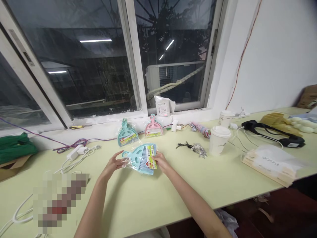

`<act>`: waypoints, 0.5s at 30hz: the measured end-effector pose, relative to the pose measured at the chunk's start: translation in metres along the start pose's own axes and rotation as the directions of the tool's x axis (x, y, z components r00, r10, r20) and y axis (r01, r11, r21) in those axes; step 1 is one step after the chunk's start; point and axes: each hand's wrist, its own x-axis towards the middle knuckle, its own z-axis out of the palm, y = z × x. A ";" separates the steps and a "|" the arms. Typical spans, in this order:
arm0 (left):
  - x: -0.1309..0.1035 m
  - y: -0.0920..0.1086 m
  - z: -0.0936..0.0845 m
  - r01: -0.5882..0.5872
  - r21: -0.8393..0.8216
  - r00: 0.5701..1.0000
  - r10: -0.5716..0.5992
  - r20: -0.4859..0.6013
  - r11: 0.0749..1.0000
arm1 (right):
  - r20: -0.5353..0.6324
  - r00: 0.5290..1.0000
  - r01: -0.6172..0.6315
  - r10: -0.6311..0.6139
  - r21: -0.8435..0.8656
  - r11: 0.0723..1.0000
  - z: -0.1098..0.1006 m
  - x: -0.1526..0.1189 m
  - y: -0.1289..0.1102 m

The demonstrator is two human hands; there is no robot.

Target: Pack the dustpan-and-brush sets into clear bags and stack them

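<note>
A light blue dustpan and brush set (138, 159) in a clear plastic wrapper lies sideways between my hands, above the table. My left hand (117, 162) grips the wrapper at the handle end. My right hand (160, 161) holds the wide brush end, by the green and yellow label (150, 157). Just behind it, a stack of teal dustpan sets (127, 135) leans near the window sill. To its right stand pink dustpan sets (153, 126), wrapped the same way.
Right of my hands lie a bunch of keys (198, 149) and a lidded paper cup (219, 141); a tissue pack (271, 164) lies near the front edge. White cables and an adapter (75, 152) spread on the left. A screwdriver (79, 127) rests on the sill.
</note>
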 end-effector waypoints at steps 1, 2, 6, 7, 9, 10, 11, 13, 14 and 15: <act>0.001 0.007 -0.006 0.006 0.090 0.999 -0.003 -0.035 0.996 | 0.002 1.000 -0.011 0.011 -0.009 1.000 0.000 0.000 0.001; 0.003 0.012 -0.010 0.007 0.175 0.995 0.011 -0.100 0.985 | 0.012 1.000 -0.028 0.029 -0.021 0.999 0.000 0.000 0.002; 0.022 0.012 -0.003 0.000 0.341 0.980 0.068 -0.189 0.940 | 0.107 0.990 -0.084 0.090 -0.066 0.994 -0.002 -0.001 0.004; 0.027 0.007 0.003 0.007 0.344 0.990 0.042 -0.134 0.939 | 0.128 0.987 -0.087 0.096 -0.074 0.993 -0.002 -0.002 0.004; 0.035 -0.004 0.014 0.025 0.320 0.999 -0.010 -0.049 0.947 | 0.151 0.983 -0.092 0.106 -0.093 0.991 -0.002 -0.003 0.003; 0.038 -0.008 0.016 0.036 0.295 0.999 -0.026 -0.039 0.955 | 0.157 0.981 -0.095 0.111 -0.105 0.990 -0.003 -0.003 0.002; 0.040 -0.011 0.016 0.054 0.265 0.998 -0.040 -0.056 0.963 | 0.159 0.981 -0.097 0.115 -0.116 0.989 -0.004 -0.003 0.001; 0.042 -0.012 0.003 0.116 0.212 0.988 -0.090 -0.128 0.970 | 0.145 0.984 -0.091 0.107 -0.117 0.989 -0.008 -0.001 -0.002; 0.043 -0.010 -0.010 0.155 0.198 0.977 -0.121 -0.177 0.968 | 0.120 0.988 -0.082 0.095 -0.105 0.991 -0.011 0.000 -0.003; 0.042 -0.006 -0.026 0.186 0.200 0.962 -0.137 -0.236 0.962 | 0.082 0.994 -0.071 0.078 -0.084 0.994 -0.014 0.003 -0.004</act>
